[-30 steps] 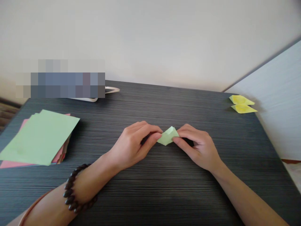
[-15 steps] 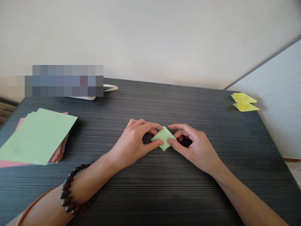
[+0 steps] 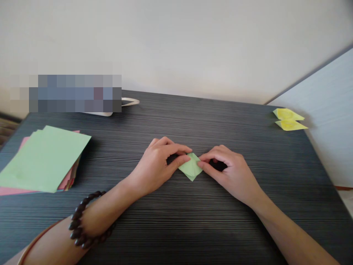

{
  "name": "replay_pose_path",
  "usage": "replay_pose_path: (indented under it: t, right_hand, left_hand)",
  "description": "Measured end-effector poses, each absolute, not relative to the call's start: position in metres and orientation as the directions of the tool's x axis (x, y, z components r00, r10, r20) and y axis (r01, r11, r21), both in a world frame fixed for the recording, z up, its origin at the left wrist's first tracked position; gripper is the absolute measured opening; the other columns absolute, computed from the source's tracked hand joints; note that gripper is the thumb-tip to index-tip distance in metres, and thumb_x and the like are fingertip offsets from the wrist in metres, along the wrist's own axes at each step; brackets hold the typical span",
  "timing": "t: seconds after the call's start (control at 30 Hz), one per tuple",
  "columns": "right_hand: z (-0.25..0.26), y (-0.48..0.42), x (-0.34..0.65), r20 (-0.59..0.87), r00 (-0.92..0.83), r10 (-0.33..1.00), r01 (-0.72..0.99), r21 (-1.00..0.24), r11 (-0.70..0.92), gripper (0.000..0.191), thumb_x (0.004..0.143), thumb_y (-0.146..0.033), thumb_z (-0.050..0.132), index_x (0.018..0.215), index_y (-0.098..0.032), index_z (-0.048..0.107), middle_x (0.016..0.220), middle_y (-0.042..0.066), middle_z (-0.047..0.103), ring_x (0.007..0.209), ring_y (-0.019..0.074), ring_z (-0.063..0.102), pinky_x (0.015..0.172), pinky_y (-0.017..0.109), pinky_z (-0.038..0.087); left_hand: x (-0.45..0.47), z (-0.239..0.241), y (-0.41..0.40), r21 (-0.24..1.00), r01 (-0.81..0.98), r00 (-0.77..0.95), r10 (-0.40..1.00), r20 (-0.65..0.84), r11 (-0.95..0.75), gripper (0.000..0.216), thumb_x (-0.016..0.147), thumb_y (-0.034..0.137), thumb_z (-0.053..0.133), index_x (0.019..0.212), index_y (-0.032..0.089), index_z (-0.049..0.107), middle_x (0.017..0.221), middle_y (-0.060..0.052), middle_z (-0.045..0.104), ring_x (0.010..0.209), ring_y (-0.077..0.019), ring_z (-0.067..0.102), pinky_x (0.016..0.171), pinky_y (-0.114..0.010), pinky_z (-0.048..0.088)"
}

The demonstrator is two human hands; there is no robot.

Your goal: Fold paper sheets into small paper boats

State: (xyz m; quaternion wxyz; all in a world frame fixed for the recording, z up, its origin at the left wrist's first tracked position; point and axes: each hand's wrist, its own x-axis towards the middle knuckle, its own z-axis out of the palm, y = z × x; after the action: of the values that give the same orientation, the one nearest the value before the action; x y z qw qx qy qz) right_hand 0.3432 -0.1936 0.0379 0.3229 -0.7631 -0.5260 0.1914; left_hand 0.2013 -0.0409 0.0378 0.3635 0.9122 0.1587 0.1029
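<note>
A small folded piece of green paper [image 3: 193,168], diamond-shaped with layered flaps, is between my two hands low over the dark desk. My left hand [image 3: 158,165] pinches its upper left part, the thumb on top and the index finger at the top corner. At its right corner, the thumb and index finger of my right hand [image 3: 228,169] are closed on the paper. The fingertips hide parts of its upper edges.
A stack of coloured paper sheets [image 3: 46,158], green on top, lies on the left of the desk [image 3: 176,228]. Two folded yellow paper pieces [image 3: 291,119] sit at the far right. Behind the stack stands a blurred-out object with a white strap [image 3: 132,100]. A wall rises behind.
The green paper now shows different flaps, and the narrow strip along its upper right edge no longer shows. My left thumb has moved up the paper; my right fingertips have come together on its corner.
</note>
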Motion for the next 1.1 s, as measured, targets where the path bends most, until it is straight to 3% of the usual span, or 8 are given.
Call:
replay_pose_path:
  t: [0.17, 0.37, 0.53, 0.7, 0.87, 1.1]
  right_hand:
    - [0.036, -0.194, 0.347, 0.062, 0.334, 0.941, 0.681, -0.706, -0.195, 0.006, 0.083, -0.026, 0.063, 0.083, -0.022, 0.068, 0.079, -0.001, 0.066, 0.076, 0.0136, 0.055, 0.071, 0.029, 0.043]
    - [0.038, -0.193, 0.347, 0.083, 0.328, 0.941, 0.703, -0.687, -0.184, 0.008, 0.085, -0.025, 0.061, 0.082, -0.022, 0.068, 0.078, -0.002, 0.067, 0.073, 0.0131, 0.056, 0.071, 0.03, 0.042]
    - [0.039, -0.192, 0.343, 0.107, 0.319, 0.942, 0.717, -0.677, -0.166, 0.011, 0.087, -0.023, 0.057, 0.082, -0.02, 0.066, 0.076, -0.001, 0.066, 0.072, 0.0132, 0.054, 0.071, 0.031, 0.041]
    - [0.038, -0.193, 0.339, 0.105, 0.333, 0.937, 0.721, -0.668, -0.182, 0.013, 0.087, -0.022, 0.053, 0.08, -0.018, 0.064, 0.079, 0.001, 0.062, 0.075, 0.0146, 0.054, 0.073, 0.033, 0.04]
    - [0.038, -0.194, 0.338, 0.089, 0.369, 0.925, 0.695, -0.687, -0.211, 0.013, 0.086, -0.021, 0.053, 0.08, -0.017, 0.063, 0.086, 0.003, 0.057, 0.08, 0.0157, 0.054, 0.075, 0.034, 0.041]
    - [0.038, -0.194, 0.336, 0.108, 0.339, 0.934, 0.718, -0.671, -0.183, 0.011, 0.085, -0.024, 0.055, 0.079, -0.018, 0.062, 0.085, 0.003, 0.057, 0.079, 0.0158, 0.054, 0.074, 0.035, 0.039]
  left_hand:
    - [0.199, 0.033, -0.041, 0.699, 0.199, 0.923, 0.371, 0.102, -0.687, 0.017, 0.084, 0.028, 0.061, 0.1, 0.026, 0.067, 0.087, 0.002, 0.07, 0.086, -0.0164, 0.056, 0.082, -0.033, 0.038]
    - [0.198, 0.031, -0.038, 0.719, 0.059, 0.938, 0.285, 0.197, -0.692, 0.015, 0.086, 0.027, 0.06, 0.096, 0.025, 0.07, 0.089, 0.002, 0.073, 0.083, -0.0156, 0.058, 0.08, -0.032, 0.039]
    - [0.2, 0.035, -0.039, 0.783, 0.138, 0.919, 0.372, 0.126, -0.606, 0.013, 0.084, 0.032, 0.062, 0.092, 0.026, 0.07, 0.088, 0.003, 0.073, 0.086, -0.0161, 0.06, 0.083, -0.032, 0.04]
    - [0.199, 0.037, -0.041, 0.816, 0.209, 0.902, 0.428, 0.052, -0.539, 0.022, 0.081, 0.032, 0.064, 0.102, 0.024, 0.064, 0.09, 0.003, 0.073, 0.091, -0.0176, 0.063, 0.09, -0.035, 0.039]
    - [0.198, 0.039, -0.043, 0.868, 0.243, 0.894, 0.448, -0.027, -0.433, 0.025, 0.08, 0.031, 0.065, 0.105, 0.025, 0.061, 0.091, 0.004, 0.073, 0.09, -0.0168, 0.065, 0.088, -0.034, 0.042]
    - [0.2, 0.041, -0.045, 0.831, 0.19, 0.917, 0.397, 0.041, -0.523, 0.019, 0.078, 0.023, 0.065, 0.097, 0.025, 0.064, 0.085, 0.005, 0.071, 0.084, -0.0146, 0.061, 0.086, -0.033, 0.04]
